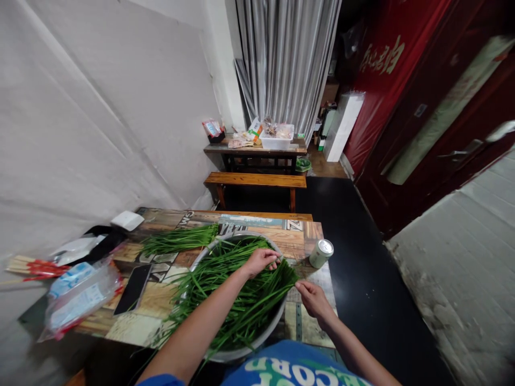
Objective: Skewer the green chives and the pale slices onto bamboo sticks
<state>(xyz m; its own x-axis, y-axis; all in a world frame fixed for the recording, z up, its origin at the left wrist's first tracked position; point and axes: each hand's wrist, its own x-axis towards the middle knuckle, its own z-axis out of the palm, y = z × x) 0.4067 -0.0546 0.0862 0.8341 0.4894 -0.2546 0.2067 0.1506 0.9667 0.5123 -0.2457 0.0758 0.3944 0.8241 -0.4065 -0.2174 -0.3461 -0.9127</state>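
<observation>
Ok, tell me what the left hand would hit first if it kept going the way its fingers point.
The left hand points right, over the chives toward the bowl's far rim. Beyond that, probably the can on the table, though depth is hard to judge.

Most of the metal basin [263, 335] sat buried under the green chives [237, 289], only its rim showing. The left hand [260, 261] lay on the stalks, fingers [273, 262] curled into them, so whatever they pinched could not be read. The right hand [311, 297], at the basin's right rim, hid its fingertips behind its own knuckles. Both forearms ran off the bottom edge, and so did the blue shirt [289, 370], its lettering cut short. Left of the basin, the clear bag [80, 300] blurred its printed contents, and red-wrapped chopsticks [32, 266] smeared near the frame edge. Beyond the basin, the far table [257, 150] held packets too small to tell apart.
</observation>
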